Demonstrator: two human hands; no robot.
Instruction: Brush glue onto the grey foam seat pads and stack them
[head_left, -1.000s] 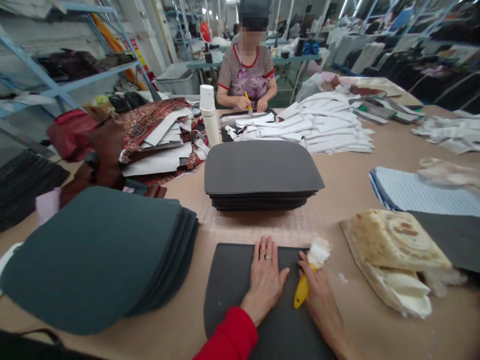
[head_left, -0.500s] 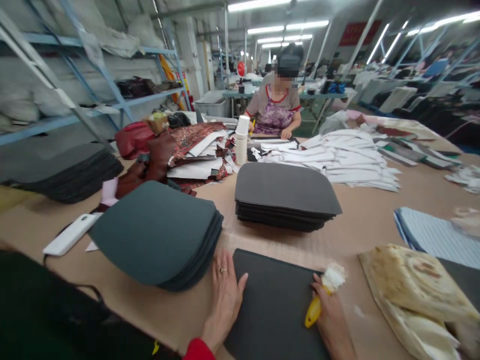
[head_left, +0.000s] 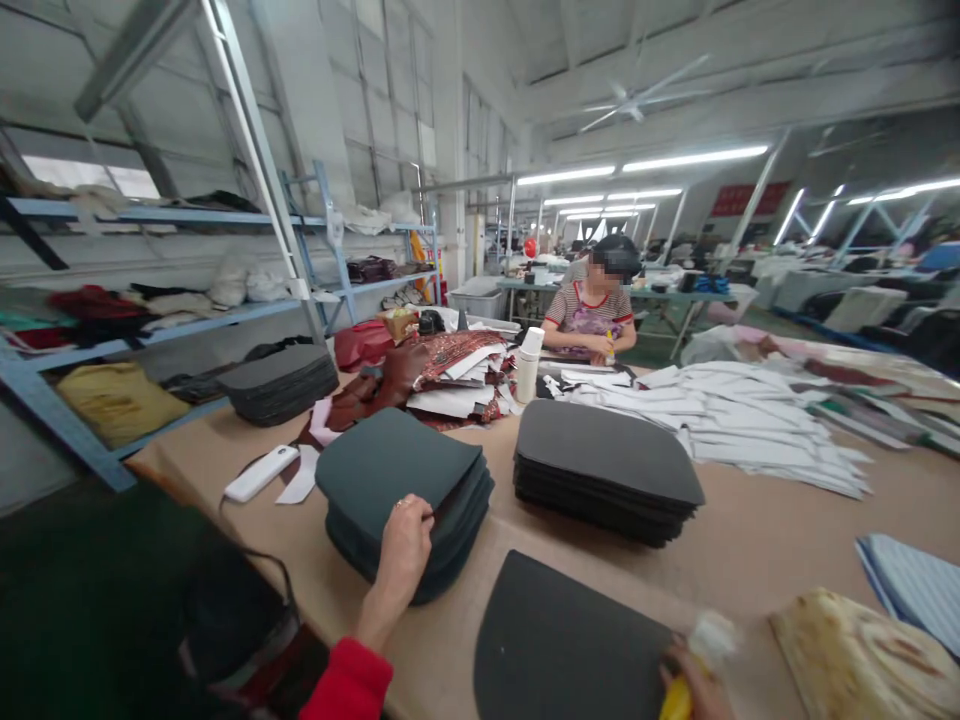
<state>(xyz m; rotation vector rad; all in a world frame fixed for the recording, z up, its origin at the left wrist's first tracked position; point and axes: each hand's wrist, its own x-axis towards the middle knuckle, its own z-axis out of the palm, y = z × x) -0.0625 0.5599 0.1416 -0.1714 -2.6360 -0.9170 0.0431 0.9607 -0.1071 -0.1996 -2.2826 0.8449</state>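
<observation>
My left hand (head_left: 407, 545) pinches the near edge of the top dark green sheet (head_left: 397, 460) on the left stack, its fingertips partly hidden. At the bottom right, my right hand (head_left: 701, 682) is closed round a yellow-handled brush (head_left: 677, 697) with whitish bristles, blurred, beside the right edge of a single dark grey sheet (head_left: 570, 640) lying flat. Behind that sheet stands a stack of dark grey sheets (head_left: 607, 450) with rounded corners.
White paper cups (head_left: 528, 368) stand beyond the stacks, near white strips (head_left: 750, 415) and reddish material (head_left: 457, 365). A white power bank-like object (head_left: 261, 473) lies left. A stained cloth bundle (head_left: 855, 650) sits right. Across the table, a person (head_left: 592, 310) works.
My left hand has moved from the single sheet to the green stack and closed on its top sheet. The view has tilted up and swung left. My right hand still holds the brush.
</observation>
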